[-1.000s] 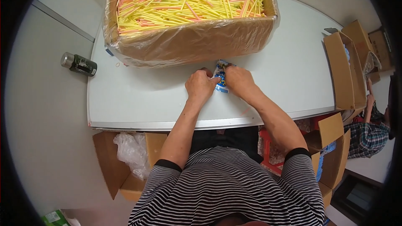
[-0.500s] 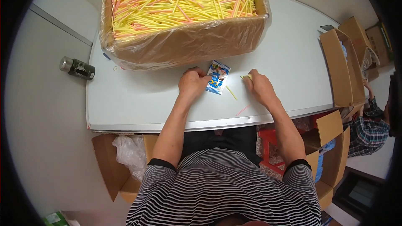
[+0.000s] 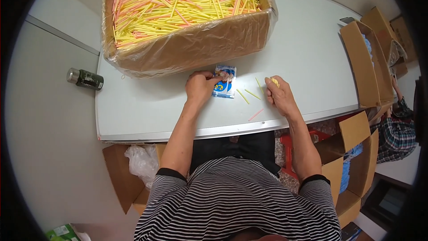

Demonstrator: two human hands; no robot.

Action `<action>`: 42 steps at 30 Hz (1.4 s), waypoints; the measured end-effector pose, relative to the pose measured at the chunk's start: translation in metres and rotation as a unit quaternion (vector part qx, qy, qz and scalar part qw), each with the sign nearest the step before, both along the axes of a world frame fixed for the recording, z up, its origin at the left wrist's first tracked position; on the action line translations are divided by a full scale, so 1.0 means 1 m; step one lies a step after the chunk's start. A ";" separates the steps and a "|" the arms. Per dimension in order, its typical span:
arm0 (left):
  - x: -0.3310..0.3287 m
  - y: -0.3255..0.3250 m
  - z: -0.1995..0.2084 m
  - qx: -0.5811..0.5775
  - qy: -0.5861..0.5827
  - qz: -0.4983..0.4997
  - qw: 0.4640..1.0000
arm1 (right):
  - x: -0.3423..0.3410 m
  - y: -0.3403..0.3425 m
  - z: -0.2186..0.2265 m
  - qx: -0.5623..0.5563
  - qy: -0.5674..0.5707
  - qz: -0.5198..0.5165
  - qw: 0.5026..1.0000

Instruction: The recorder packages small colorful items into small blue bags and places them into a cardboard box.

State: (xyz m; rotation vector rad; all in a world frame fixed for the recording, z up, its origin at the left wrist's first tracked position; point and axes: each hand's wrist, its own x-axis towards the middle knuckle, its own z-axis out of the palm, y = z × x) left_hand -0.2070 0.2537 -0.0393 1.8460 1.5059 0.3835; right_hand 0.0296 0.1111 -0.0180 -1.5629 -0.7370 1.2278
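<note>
A packet (image 3: 228, 85) is pinched at its left edge by the left hand (image 3: 199, 88). Yellow sticks (image 3: 276, 81) are held in the curled right hand (image 3: 281, 97). Loose sticks (image 3: 253, 94) (one pink, the rest yellow) are strewn on the table (image 3: 312, 67) between packet and right hand. Beyond, a plastic-draped box (image 3: 191, 49) is filled with more sticks (image 3: 183, 6).

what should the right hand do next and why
Perhaps the right hand should set down another stick: its fist holds a yellow bundle, loose yellow sticks lie on the table nearby, and the left hand touches the packet.
</note>
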 end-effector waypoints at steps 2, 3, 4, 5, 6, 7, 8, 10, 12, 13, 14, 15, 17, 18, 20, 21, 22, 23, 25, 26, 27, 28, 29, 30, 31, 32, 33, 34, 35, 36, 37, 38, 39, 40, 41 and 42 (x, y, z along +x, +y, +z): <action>-0.007 -0.005 0.003 0.097 0.011 -0.020 0.995 | -0.001 -0.001 -0.002 0.014 -0.009 0.004 1.000; -0.011 -0.008 0.005 0.097 0.011 -0.019 0.995 | -0.001 -0.001 -0.003 0.013 -0.002 -0.010 1.000; -0.015 -0.010 0.007 0.149 0.031 -0.020 0.988 | -0.001 0.000 -0.003 0.012 0.006 -0.023 1.000; -0.018 -0.011 0.008 0.200 0.050 -0.022 0.978 | 0.000 0.000 -0.002 0.011 0.006 -0.022 1.000; -0.022 -0.011 0.006 0.200 0.051 -0.019 0.978 | 0.001 0.002 -0.001 0.008 0.059 -0.049 0.997; -0.027 -0.010 0.001 0.276 -0.031 -0.020 0.961 | 0.002 0.004 0.001 0.004 0.111 -0.075 0.991; -0.031 -0.009 -0.002 0.348 -0.113 -0.022 0.930 | 0.003 0.005 -0.001 0.003 0.110 -0.073 0.991; -0.034 -0.015 -0.004 0.222 -0.201 0.035 0.953 | 0.007 0.004 -0.003 0.056 0.284 -0.096 0.952; -0.039 -0.026 0.000 0.086 -0.284 0.089 0.951 | -0.003 0.009 -0.003 0.071 0.333 -0.129 0.931; -0.042 -0.030 0.010 0.008 -0.310 0.078 0.948 | -0.005 0.009 -0.002 0.089 0.381 -0.163 0.906; -0.042 -0.036 0.017 -0.070 -0.333 0.066 0.938 | 0.001 0.007 -0.010 0.100 0.422 -0.150 0.889; -0.041 -0.042 0.022 -0.072 -0.334 0.067 0.937 | -0.002 0.009 -0.010 0.099 0.420 -0.150 0.889; -0.032 -0.056 0.027 -0.169 -0.416 0.061 0.891 | -0.012 0.013 -0.010 0.111 0.439 -0.180 0.873; -0.030 -0.060 0.027 -0.195 -0.425 0.054 0.882 | -0.015 0.015 -0.009 0.109 0.438 -0.179 0.874; -0.021 -0.067 0.028 -0.217 -0.435 0.056 0.872 | -0.020 0.017 -0.008 0.129 0.407 -0.164 0.889; -0.019 -0.070 0.029 -0.237 -0.443 0.057 0.863 | -0.022 0.018 -0.008 0.128 0.407 -0.163 0.890; -0.019 -0.071 0.022 -0.232 -0.436 0.038 0.869 | -0.024 0.019 -0.010 0.146 0.400 -0.142 0.894; -0.019 -0.071 0.020 -0.231 -0.436 0.039 0.869 | -0.026 0.020 -0.010 0.164 0.394 -0.121 0.896; -0.017 -0.071 0.021 -0.220 -0.390 0.009 0.894 | -0.030 0.021 -0.009 0.173 0.387 -0.121 0.898; -0.017 -0.071 0.023 -0.220 -0.390 0.010 0.894 | -0.031 0.021 -0.008 0.183 0.380 -0.120 0.898; -0.018 -0.070 0.026 -0.191 -0.342 -0.015 0.920 | -0.031 0.021 -0.007 0.183 0.380 -0.120 0.898; -0.019 -0.070 0.028 -0.160 -0.293 -0.040 0.942 | -0.031 0.022 -0.006 0.190 0.381 -0.118 0.897; -0.018 -0.069 0.027 -0.160 -0.293 -0.040 0.942 | -0.031 0.022 -0.004 0.197 0.382 -0.115 0.895; -0.019 -0.067 0.026 -0.169 -0.285 -0.056 0.942 | -0.032 0.023 -0.003 0.197 0.383 -0.114 0.895; -0.019 -0.066 0.025 -0.177 -0.278 -0.071 0.942 | -0.033 0.023 -0.002 0.212 0.368 -0.106 0.899; -0.020 -0.067 0.026 -0.176 -0.277 -0.070 0.942 | -0.034 0.024 0.000 0.227 0.353 -0.099 0.902; -0.019 -0.068 0.027 -0.169 -0.282 -0.091 0.940 | -0.035 0.025 0.004 0.227 0.353 -0.100 0.902; -0.018 -0.069 0.029 -0.162 -0.287 -0.112 0.938 | -0.037 0.027 0.008 0.256 0.340 -0.090 0.900; -0.018 -0.070 0.033 -0.163 -0.287 -0.113 0.937 | -0.039 0.028 0.013 0.285 0.327 -0.079 0.898; -0.017 -0.072 0.043 -0.172 -0.268 -0.141 0.937 | -0.041 0.030 0.017 0.285 0.325 -0.081 0.898; -0.015 -0.074 0.049 -0.181 -0.250 -0.169 0.936 | -0.044 0.031 0.022 0.308 0.321 -0.066 0.893; -0.012 -0.079 0.049 -0.184 -0.291 -0.163 0.925 | -0.046 0.032 0.026 0.331 0.316 -0.050 0.888; -0.011 -0.081 0.051 -0.185 -0.291 -0.163 0.924 | -0.050 0.033 0.030 0.331 0.316 -0.050 0.888; -0.010 -0.083 0.053 -0.187 -0.305 -0.161 0.920 | -0.054 0.032 0.033 0.337 0.295 -0.038 0.893; -0.009 -0.084 0.055 -0.190 -0.319 -0.158 0.915 | -0.057 0.030 0.036 0.342 0.274 -0.027 0.898; -0.009 -0.084 0.057 -0.191 -0.320 -0.158 0.914 | -0.060 0.027 0.039 0.342 0.273 -0.027 0.899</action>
